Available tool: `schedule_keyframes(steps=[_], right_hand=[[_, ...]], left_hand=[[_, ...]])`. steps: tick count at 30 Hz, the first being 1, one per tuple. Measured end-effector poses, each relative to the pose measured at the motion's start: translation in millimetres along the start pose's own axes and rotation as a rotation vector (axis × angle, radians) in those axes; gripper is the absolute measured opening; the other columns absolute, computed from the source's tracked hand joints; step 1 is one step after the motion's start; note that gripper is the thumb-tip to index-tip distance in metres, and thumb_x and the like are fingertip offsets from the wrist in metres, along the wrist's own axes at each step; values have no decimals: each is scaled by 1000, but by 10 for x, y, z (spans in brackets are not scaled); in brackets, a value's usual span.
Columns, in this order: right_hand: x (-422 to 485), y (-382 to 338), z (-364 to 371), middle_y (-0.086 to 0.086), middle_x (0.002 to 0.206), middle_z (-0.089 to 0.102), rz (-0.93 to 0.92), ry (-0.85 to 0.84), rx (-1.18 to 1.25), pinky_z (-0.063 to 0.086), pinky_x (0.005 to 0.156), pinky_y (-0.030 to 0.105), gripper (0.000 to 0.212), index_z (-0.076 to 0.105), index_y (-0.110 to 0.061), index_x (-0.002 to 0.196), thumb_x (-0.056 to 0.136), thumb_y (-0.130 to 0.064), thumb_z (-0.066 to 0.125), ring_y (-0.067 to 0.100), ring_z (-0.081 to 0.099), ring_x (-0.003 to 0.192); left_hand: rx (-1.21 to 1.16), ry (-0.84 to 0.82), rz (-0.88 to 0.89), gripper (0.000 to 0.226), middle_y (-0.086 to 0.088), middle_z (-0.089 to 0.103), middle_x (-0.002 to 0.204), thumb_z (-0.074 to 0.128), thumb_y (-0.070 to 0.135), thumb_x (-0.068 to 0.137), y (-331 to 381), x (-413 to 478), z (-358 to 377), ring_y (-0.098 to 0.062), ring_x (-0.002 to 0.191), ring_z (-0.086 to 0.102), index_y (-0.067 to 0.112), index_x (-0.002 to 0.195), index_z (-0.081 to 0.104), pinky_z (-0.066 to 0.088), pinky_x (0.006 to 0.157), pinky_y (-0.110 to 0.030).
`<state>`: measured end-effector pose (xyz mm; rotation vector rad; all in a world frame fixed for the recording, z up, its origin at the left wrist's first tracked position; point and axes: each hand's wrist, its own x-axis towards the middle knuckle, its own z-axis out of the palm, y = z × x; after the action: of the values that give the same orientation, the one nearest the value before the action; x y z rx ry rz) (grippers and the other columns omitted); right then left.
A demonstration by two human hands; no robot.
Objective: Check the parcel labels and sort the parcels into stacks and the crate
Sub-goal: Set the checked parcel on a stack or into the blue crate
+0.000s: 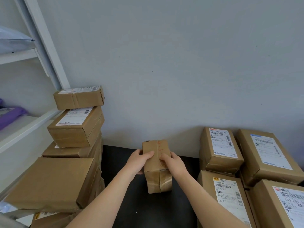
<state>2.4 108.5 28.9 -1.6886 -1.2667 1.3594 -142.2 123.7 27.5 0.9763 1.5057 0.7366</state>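
Parcel (155, 167) of brown cardboard, small and oblong, is seen in the head view over the middle of the black bench (113, 162). Its long axis is pointed away from the person, toward the wall, with the red handwriting turned upward. It is gripped at its sides by the left hand (139, 160) and the right hand (174, 162), with the thumbs laid on top. A stack of parcels (74, 129) is set to the left, and labelled parcels (220, 148) to the right.

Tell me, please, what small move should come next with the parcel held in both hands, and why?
Probably turn the parcel over to find its printed label. The left hand and right hand grip it over the black table, and the face showing bears only tape and red handwriting, whereas the parcels on the right lie label up.
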Motion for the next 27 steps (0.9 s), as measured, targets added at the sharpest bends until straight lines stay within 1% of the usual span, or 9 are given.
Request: schedule_keyframes(steps=[6,9,12,14,16,18,21,24,27], right_hand=[[-10,1,-3,0,110,62,0,-8,27,49,96,39,41,51,-19,130,92,-32,53,19,60,100],[-24,8,4,0,112,62,-6,-5,28,49,94,36,42,50,-19,133,93,-32,53,18,60,100],[-25,12,21,-3,109,62,-21,16,-33,50,92,35,42,51,-21,132,93,-37,52,16,60,98],[-43,13,25,-6,106,62,-36,45,-116,51,90,34,43,51,-24,130,92,-44,52,13,60,97],[-74,8,2,-9,105,62,-57,75,-207,52,88,33,45,52,-26,130,91,-50,51,12,60,96],[-111,-26,-40,-10,102,62,-88,105,-303,52,84,31,45,54,-25,127,91,-52,51,11,60,94],[-173,-88,-100,-10,103,58,-129,182,-417,50,78,28,46,52,-25,129,92,-52,49,11,58,95],[-196,-116,-150,-4,126,57,-140,257,-482,43,72,26,49,46,-24,137,95,-50,46,16,56,110],[-183,-105,-168,0,134,52,-150,294,-482,48,78,28,48,42,-25,139,96,-46,45,19,54,115]], left_hand=[[-2,-1,4,48,6,56,100,62,36,90,-19,-27,-22,-9,82,56,19,131,43,51,60,-27],[-14,1,-7,53,3,56,110,63,37,89,-28,-48,-24,-12,89,56,20,133,41,51,64,-29],[3,59,32,67,-4,46,135,65,38,87,-41,-53,-14,-21,110,53,23,142,31,51,86,-39],[130,137,107,83,-6,26,152,66,39,86,-35,-39,-38,-27,132,39,27,150,15,40,104,-44],[210,163,194,88,-3,15,157,66,35,87,-2,-69,-65,-26,141,25,29,152,8,30,110,-44],[242,120,265,81,0,19,155,65,31,89,25,-94,-82,-22,141,25,29,151,14,31,110,-40],[269,84,315,62,1,33,147,57,32,94,11,-128,-78,-18,131,39,27,148,26,39,102,-32],[260,126,326,45,2,42,142,44,38,99,-13,-168,-89,-15,126,43,25,141,37,38,95,-26],[249,166,324,41,2,44,141,35,35,102,-10,-225,-111,-15,127,43,20,140,40,35,90,-22]])
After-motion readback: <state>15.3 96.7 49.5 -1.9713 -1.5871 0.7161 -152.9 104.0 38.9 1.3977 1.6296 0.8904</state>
